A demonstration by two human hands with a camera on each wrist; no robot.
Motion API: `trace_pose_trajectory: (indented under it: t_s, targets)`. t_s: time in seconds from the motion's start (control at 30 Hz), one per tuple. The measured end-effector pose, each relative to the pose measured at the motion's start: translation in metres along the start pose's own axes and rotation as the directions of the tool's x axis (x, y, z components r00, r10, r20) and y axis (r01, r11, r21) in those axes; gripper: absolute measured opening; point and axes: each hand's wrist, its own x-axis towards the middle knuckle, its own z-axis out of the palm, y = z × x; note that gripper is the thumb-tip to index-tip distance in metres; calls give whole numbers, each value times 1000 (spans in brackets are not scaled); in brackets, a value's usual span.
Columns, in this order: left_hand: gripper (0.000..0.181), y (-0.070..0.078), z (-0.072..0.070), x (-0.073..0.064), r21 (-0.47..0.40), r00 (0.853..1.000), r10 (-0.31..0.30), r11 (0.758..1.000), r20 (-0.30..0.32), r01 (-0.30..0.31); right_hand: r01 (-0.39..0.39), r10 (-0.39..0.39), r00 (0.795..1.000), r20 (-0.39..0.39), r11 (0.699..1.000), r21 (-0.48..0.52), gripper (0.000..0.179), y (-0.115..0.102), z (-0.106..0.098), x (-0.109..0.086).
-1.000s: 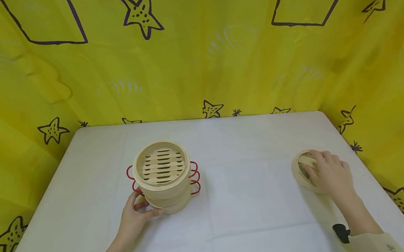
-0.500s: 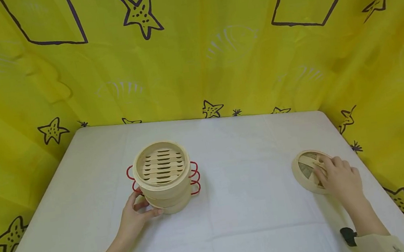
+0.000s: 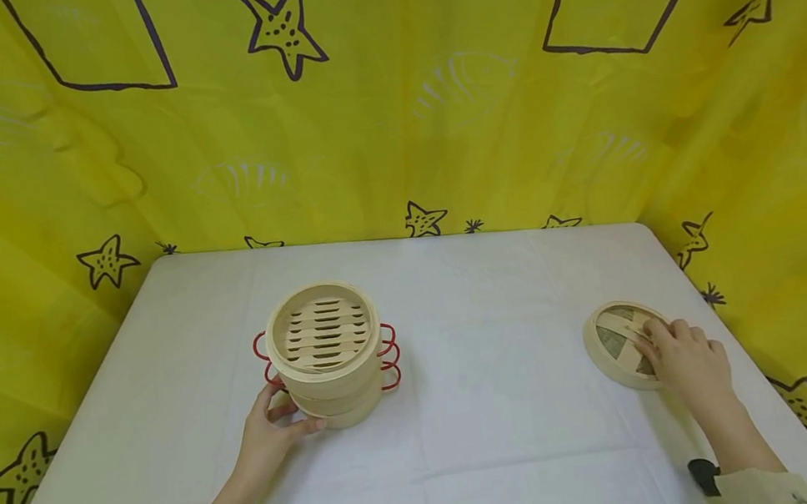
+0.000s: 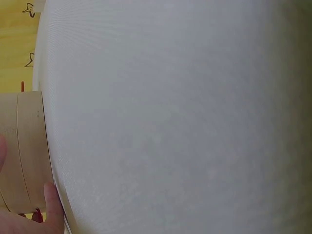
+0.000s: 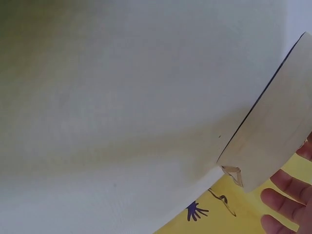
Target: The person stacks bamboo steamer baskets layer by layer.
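Note:
A stacked bamboo steamer point(image 3: 334, 395) with red side handles stands left of centre on the white table, its slatted top uncovered. My left hand point(image 3: 270, 432) holds its lower left side, thumb along the front base and fingers round the side. The left wrist view shows the steamer wall point(image 4: 29, 146) with a fingertip on its lower edge. To the right lies a round woven bamboo lid point(image 3: 605, 357) with a strap across its top. My right hand point(image 3: 693, 363) pinches at the strap with thumb and forefinger; the other fingers point(image 5: 285, 202) hang curled past the rim in the right wrist view.
A white cloth point(image 3: 498, 408) covers the table, with a wide stretch between steamer and lid. Yellow curtains point(image 3: 372, 121) with starfish drawings close in the back and both sides. A dark strap end point(image 3: 703, 476) hangs by the right sleeve point(image 3: 761, 487).
My right hand has slid to the right and slightly nearer across the lid, uncovering more of its woven top. The lid, the steamer and my left hand have stayed in place.

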Motion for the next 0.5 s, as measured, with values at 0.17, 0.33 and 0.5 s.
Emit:
trace_pose_trajectory:
  t_s: [0.17, 0.33, 0.5]
  targets:
    - [87, 0, 0, -1, 2, 1000, 9, 1000, -6, -9, 2, -2, 1000, 15, 1000, -9, 24, 2, 0, 2]
    - [86, 0, 1, 0, 3, 1000, 11, 1000, -13, -11, 8, -8, 1000, 25, 1000, -3, 20, 4, 2, 5]
    - [86, 0, 1, 0, 3, 1000, 10, 1000, -14, -10, 30, -30, 999, 15, 999, -22, 17, 5, 2, 7]
